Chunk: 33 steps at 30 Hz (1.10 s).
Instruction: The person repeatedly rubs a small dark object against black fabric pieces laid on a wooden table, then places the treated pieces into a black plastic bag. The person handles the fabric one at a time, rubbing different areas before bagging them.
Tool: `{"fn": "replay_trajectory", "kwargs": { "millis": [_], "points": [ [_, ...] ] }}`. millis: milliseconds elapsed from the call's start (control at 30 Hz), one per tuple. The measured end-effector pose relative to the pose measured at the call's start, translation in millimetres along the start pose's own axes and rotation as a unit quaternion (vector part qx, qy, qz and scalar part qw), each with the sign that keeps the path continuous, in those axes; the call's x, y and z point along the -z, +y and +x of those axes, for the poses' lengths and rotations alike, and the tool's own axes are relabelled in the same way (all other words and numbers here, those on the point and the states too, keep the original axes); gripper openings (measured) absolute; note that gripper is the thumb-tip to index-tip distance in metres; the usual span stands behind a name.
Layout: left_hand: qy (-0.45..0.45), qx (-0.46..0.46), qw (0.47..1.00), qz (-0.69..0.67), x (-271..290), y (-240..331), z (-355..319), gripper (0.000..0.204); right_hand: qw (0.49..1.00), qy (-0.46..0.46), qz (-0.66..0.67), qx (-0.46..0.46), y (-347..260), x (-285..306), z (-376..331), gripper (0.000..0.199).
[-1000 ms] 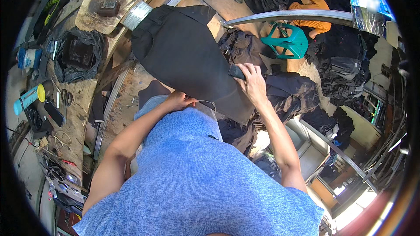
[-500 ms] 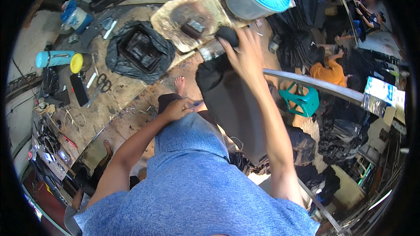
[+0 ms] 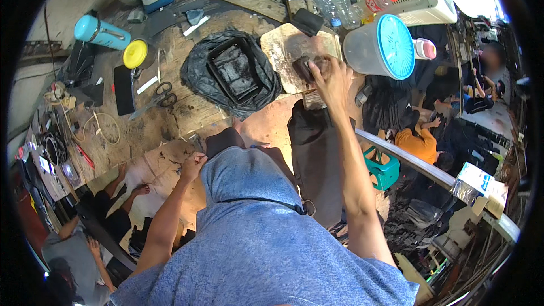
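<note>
The dark block [image 3: 302, 69] sits on the stained board [image 3: 279, 51], toward its front edge. Fingers cover its right end, so I cannot fix its long axis or facing. My right hand [image 3: 334, 79] has fingers half bent over it, touching; I cannot tell how firm the hold is. Left of the board, a black tray [image 3: 219, 73] inside a black plastic bag [image 3: 194, 65] contains dark residue. Right, a translucent bucket [image 3: 361, 51] wears a blue lid [image 3: 396, 47]; contents indistinct. My left hand [image 3: 194, 165] is curled beside the trousers [image 3: 224, 140]; any hold, I cannot tell.
</note>
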<state>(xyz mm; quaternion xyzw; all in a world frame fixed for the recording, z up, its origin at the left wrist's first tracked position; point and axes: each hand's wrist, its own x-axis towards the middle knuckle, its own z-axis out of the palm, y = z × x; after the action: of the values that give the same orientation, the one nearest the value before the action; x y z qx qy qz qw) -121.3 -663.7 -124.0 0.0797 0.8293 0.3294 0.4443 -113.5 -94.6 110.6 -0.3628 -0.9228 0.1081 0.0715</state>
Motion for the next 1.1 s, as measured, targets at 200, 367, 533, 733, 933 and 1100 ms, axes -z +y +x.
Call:
{"fn": "replay_trajectory", "kwargs": {
  "millis": [200, 367, 533, 733, 933, 1100],
  "points": [
    [0.041, -0.066, 0.994, -0.079, -8, 1, 17, 0.016, 0.977, 0.131, 0.158, 0.054, -69, 2, -28, 0.066],
    [0.025, -0.083, 0.994, -0.073, 10, 95, 0, 0.018, 0.987, 0.002, 0.110, 0.113, -150, -30, -38, 0.046],
    [0.026, -0.173, 0.983, -0.061, 23, 181, -40, 0.021, 0.977, 0.033, 0.118, 0.177, -164, -48, -46, 0.046],
    [-0.031, -0.262, 0.964, -0.024, 23, 241, -55, 0.019, 0.970, 0.052, 0.145, 0.188, -175, -47, -53, 0.042],
    [-0.083, -0.383, 0.919, 0.038, 22, 306, -52, 0.017, 0.961, 0.122, 0.199, 0.146, -151, -34, -58, 0.045],
    [-0.171, -0.536, 0.821, 0.097, -33, 360, -36, 0.021, 0.968, 0.168, 0.188, -0.012, -94, -14, -29, 0.047]
  ]
}}
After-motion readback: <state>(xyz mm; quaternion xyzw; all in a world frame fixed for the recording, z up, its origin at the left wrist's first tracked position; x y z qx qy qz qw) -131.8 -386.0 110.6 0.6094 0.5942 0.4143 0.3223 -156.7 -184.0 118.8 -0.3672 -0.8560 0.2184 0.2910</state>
